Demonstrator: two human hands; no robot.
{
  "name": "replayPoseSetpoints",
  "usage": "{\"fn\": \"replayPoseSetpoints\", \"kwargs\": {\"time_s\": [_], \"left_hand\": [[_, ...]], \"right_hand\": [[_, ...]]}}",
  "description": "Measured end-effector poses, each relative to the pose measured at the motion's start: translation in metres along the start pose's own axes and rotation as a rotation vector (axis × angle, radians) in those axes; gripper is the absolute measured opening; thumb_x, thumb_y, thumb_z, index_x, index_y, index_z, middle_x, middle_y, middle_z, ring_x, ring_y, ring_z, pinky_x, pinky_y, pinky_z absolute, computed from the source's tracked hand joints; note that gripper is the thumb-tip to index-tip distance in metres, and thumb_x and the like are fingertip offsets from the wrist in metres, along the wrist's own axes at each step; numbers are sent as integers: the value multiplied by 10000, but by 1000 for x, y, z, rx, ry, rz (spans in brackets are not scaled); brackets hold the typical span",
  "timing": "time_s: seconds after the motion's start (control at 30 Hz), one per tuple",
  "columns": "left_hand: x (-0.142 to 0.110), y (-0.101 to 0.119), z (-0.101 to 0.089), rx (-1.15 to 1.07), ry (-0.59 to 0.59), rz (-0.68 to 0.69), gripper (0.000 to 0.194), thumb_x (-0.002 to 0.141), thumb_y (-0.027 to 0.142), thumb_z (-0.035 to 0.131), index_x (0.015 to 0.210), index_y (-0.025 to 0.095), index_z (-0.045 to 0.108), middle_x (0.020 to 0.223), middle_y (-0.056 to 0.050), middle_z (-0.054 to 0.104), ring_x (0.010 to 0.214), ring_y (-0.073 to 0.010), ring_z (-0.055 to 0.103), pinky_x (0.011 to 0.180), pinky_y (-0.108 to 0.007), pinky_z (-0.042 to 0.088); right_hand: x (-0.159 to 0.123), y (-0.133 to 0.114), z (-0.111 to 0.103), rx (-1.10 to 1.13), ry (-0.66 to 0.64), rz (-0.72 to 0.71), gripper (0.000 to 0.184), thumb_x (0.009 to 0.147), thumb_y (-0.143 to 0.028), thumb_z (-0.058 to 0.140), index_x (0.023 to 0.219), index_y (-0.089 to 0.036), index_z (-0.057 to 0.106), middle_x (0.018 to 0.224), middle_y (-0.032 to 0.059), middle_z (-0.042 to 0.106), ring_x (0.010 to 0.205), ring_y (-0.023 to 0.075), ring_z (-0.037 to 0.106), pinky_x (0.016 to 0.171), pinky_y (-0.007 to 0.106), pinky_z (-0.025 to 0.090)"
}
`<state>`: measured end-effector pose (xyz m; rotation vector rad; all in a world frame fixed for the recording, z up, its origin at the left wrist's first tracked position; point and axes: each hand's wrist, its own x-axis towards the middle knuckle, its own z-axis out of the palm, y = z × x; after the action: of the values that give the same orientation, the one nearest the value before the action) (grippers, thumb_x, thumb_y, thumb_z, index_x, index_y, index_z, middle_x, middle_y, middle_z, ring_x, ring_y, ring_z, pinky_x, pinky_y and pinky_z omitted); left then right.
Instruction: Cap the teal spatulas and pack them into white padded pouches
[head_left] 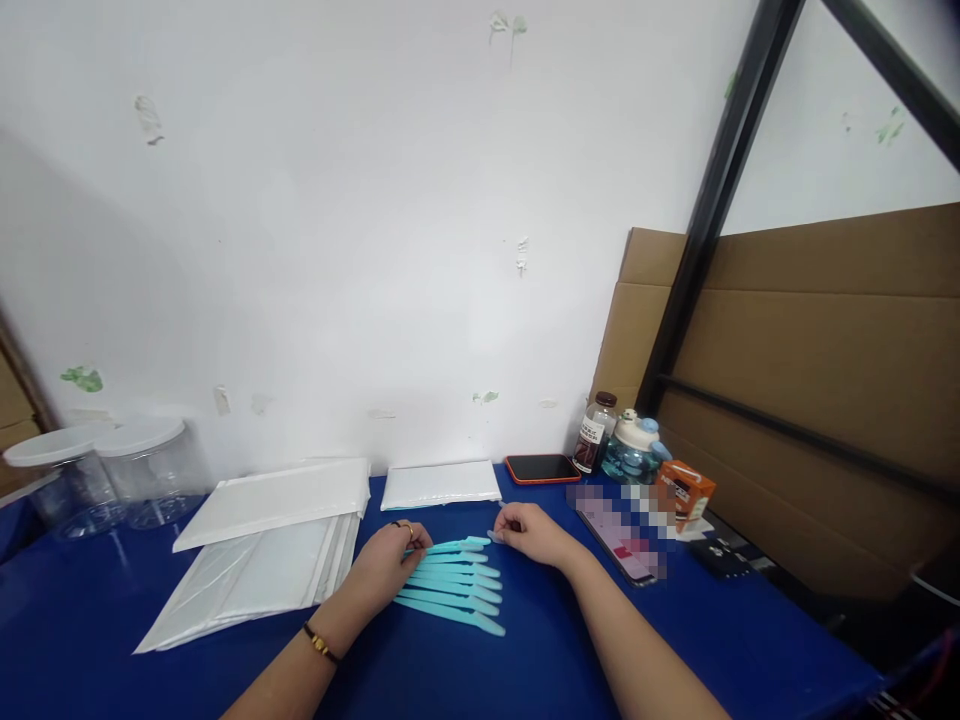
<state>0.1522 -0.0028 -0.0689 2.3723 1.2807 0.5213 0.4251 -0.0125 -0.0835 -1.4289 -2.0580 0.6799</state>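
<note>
Several slim turquoise plastic tools (pixel 457 590) lie fanned side by side on the blue table cover (pixel 525 670). My left hand (pixel 391 562), with a ring and a dark bracelet, rests curled on their left ends. My right hand (pixel 529 533) is curled at the right tip of the topmost tool and pinches it. Both forearms reach in from the bottom edge.
White padded envelopes (pixel 262 540) lie stacked at left, a smaller white pack (pixel 439 484) behind the tools. Two clear lidded jars (pixel 112 470) stand far left. A phone (pixel 541 468), bottles (pixel 615 440), an orange box (pixel 686 490) and cardboard (pixel 825 380) stand at right.
</note>
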Motion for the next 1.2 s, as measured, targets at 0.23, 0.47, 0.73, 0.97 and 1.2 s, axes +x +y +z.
{"fn": "replayPoseSetpoints", "kwargs": {"time_s": [0.23, 0.47, 0.73, 0.97, 1.2], "left_hand": [[0, 2, 0, 12, -17, 5, 211, 765, 186, 425, 828, 209, 625, 859, -11, 642, 822, -148, 563, 744, -249, 401], [-2, 13, -3, -8, -65, 18, 196, 770, 240, 456, 849, 213, 633, 874, -11, 640, 833, -152, 564, 741, -247, 413], [4, -10, 4, 162, 93, -38, 456, 836, 481, 396, 1213, 259, 524, 1270, -46, 505, 1193, -237, 397, 976, -388, 327], [18, -13, 8, 278, 104, -26, 462, 872, 444, 335, 1277, 261, 463, 1346, -35, 451, 1230, -235, 344, 973, -382, 324], [32, -12, 5, 325, 105, 35, 278, 847, 287, 435, 1064, 241, 602, 1064, -56, 617, 1030, -205, 517, 892, -325, 368]], "right_hand": [[1, -9, 5, 10, -17, -12, 119, 757, -183, 542, 765, -167, 660, 701, 4, 607, 610, 108, 510, 553, 196, 380], [3, -18, 8, -25, -20, -83, 155, 777, -180, 529, 807, -181, 681, 772, 23, 638, 682, 132, 556, 623, 216, 420], [8, 16, -3, -264, 274, -9, 232, 811, -170, 481, 936, -199, 674, 925, 73, 591, 907, 193, 534, 809, 282, 411], [18, 21, 5, -206, 302, 31, 122, 745, -156, 546, 767, -190, 661, 825, 49, 588, 814, 180, 547, 720, 263, 412], [12, 19, 2, -16, 226, 62, 92, 682, -102, 574, 715, -176, 617, 678, -7, 591, 610, 118, 507, 568, 209, 375]]}}
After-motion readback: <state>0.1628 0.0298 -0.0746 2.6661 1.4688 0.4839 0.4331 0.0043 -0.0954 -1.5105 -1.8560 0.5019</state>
